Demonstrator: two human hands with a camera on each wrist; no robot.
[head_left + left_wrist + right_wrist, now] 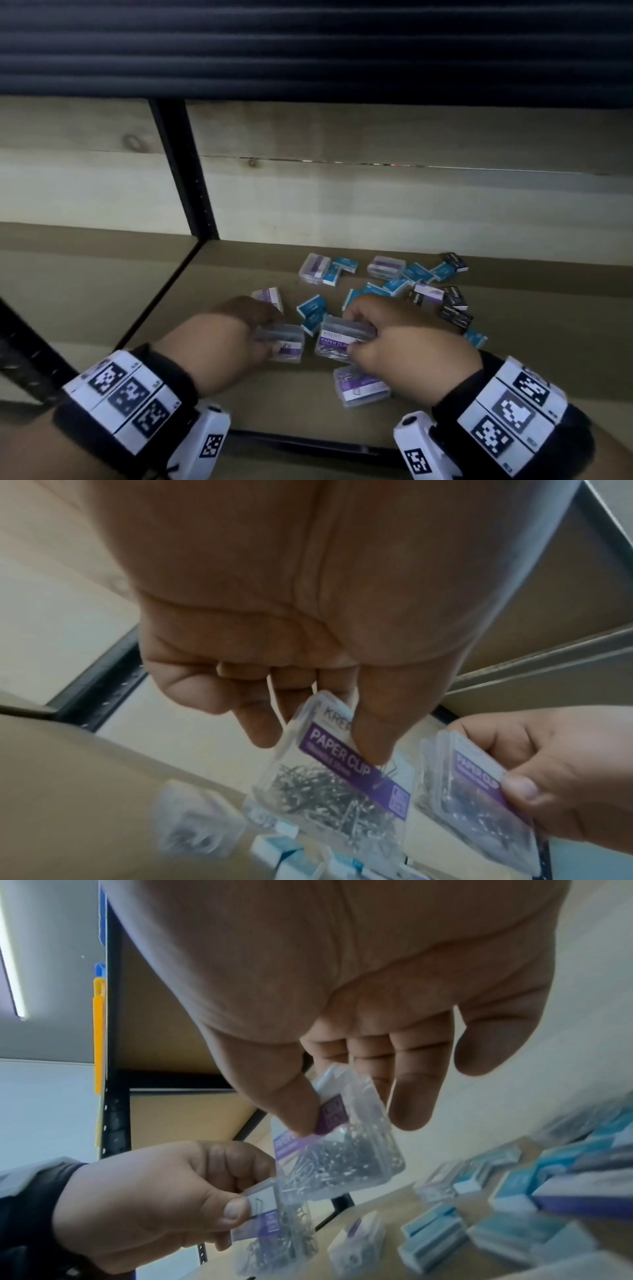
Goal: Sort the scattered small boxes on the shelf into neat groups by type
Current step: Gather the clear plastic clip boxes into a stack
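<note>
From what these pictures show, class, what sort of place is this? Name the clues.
Probably a stockroom or stationery supply shelf. A black metal upright frames a board shelf, and small office-supply boxes lie scattered on it: clear paper clip boxes, blue boxes and black boxes.

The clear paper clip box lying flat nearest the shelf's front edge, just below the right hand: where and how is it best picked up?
Pinch the paper clip box across its two long sides, coming straight down from above. It lies flat with its label up and bare shelf around it, so both long edges look reachable. Both hands already hold a box each, so one must be set down first.
</note>
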